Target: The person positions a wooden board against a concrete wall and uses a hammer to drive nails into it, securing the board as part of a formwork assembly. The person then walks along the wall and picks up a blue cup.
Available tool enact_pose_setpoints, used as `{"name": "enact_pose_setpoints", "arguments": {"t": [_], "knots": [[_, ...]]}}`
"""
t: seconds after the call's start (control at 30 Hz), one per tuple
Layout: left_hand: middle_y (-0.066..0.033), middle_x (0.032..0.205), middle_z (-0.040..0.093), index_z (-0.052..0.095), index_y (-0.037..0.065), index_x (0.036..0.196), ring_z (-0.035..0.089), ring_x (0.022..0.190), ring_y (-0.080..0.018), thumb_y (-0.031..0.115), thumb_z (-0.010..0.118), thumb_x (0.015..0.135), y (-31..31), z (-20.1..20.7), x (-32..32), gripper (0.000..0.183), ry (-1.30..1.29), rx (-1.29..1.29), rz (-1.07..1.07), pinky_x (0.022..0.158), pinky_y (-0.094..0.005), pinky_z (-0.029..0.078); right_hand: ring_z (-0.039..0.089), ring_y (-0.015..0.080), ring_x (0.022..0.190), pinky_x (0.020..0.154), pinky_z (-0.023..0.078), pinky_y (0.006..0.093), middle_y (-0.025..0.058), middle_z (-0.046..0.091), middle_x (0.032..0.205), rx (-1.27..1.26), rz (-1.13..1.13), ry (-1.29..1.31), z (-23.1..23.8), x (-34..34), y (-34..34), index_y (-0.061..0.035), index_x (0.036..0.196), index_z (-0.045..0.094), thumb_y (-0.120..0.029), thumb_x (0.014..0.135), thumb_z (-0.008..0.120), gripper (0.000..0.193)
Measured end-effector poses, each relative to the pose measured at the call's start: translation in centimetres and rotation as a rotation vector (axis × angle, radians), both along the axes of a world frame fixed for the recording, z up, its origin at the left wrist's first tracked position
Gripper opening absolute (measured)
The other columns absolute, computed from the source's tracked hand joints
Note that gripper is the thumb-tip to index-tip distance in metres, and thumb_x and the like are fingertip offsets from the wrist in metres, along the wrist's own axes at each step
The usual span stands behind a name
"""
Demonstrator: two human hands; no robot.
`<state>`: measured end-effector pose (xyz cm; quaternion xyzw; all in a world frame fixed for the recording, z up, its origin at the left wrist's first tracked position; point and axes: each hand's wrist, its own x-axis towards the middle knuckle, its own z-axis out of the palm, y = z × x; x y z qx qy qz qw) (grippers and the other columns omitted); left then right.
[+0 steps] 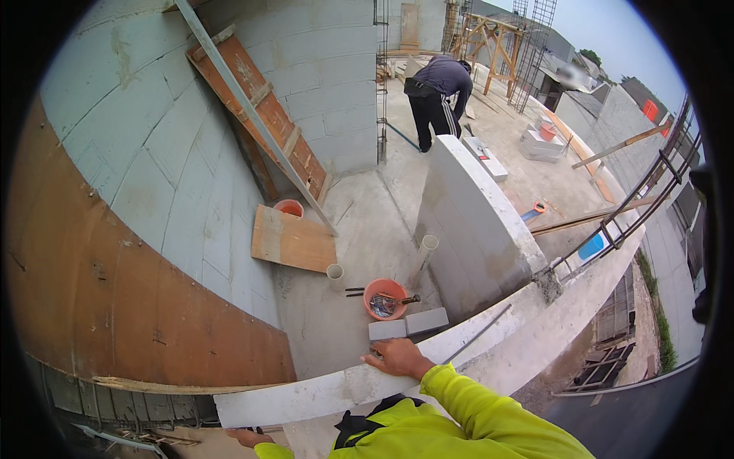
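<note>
My right hand [401,358] rests on top of a low white block wall [325,392], its fingers stretched out along the inner edge. My left hand [249,437] is low at the lower left, outside that wall and mostly hidden; what its fingers do cannot be made out. Just past my right hand, on the inner side of the wall, lie two light grey blocks [427,321]. Behind these stands an orange bucket [384,288] with small items and a dark-handled tool in it. A thin metal bar [478,334] lies on the wall top to the right of my hand.
A white partition wall [478,214] rises ahead right. Upright pipes [336,275] stick out of the floor near a plywood board [290,241]. A metal beam [252,111] leans on the left wall. Rebar [650,195] slants at right, beside a drop. A person [440,96] bends over farther off.
</note>
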<state>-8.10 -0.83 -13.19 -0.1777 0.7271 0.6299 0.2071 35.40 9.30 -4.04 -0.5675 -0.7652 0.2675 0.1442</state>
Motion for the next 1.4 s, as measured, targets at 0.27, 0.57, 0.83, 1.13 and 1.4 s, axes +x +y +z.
{"name": "enact_pose_setpoints", "arguments": {"t": [0.27,0.57,0.83,1.13,1.4], "knots": [[-0.0254,0.126,0.059,0.053,-0.013,0.127,0.059,0.108,-0.0371,0.055,0.045,0.096,1.5,-1.2,2.9,0.075,0.235,-0.167,-0.124,0.096,-0.0419,0.048,0.067,0.0384,0.085,0.077,0.052,0.0483,0.0204,0.070,0.089,-0.126,0.041,-0.010,1.6,0.5,0.4,-0.0027,0.095,0.069,-0.051,0.094,0.052,0.051],[-0.0303,0.120,0.060,0.057,-0.016,0.119,0.062,0.104,-0.0414,0.056,0.052,0.092,1.8,-0.3,3.2,0.077,0.343,-0.354,-0.077,0.092,-0.0437,0.050,0.065,0.0382,0.092,0.078,0.052,0.0484,0.0202,0.068,0.098,-0.028,0.063,0.175,-0.1,1.3,0.5,-0.0036,0.111,0.063,-0.037,0.095,0.056,0.038],[-0.0287,0.111,0.063,0.061,-0.015,0.110,0.062,0.094,-0.0382,0.051,0.057,0.091,0.8,-1.0,2.3,0.068,0.412,-0.454,-0.068,0.085,-0.0430,0.050,0.061,0.0316,0.090,0.079,0.050,0.0377,0.0155,0.063,0.099,0.358,-0.239,0.478,1.9,9.5,-0.9,-0.0006,0.103,0.064,-0.002,0.087,0.065,0.016],[-0.0299,0.113,0.063,0.060,-0.016,0.113,0.062,0.096,-0.0393,0.051,0.058,0.091,1.1,-0.6,2.4,0.071,0.462,-0.464,-0.079,0.086,-0.0436,0.050,0.058,0.0265,0.080,0.071,0.049,0.0358,0.0119,0.057,0.096,0.310,-0.610,0.010,2.8,25.0,-7.4,-0.0060,0.103,0.066,0.005,0.082,0.060,0.024],[-0.0300,0.114,0.063,0.060,-0.015,0.114,0.062,0.098,-0.0401,0.052,0.056,0.091,1.0,-0.4,2.7,0.072,0.479,-0.449,-0.110,0.087,-0.0432,0.050,0.057,0.0320,0.090,0.080,0.048,0.0400,0.0114,0.058,0.099,0.275,-0.187,-0.111,2.2,29.4,-7.1,-0.0076,0.094,0.068,0.002,0.079,0.062,0.020]]}}
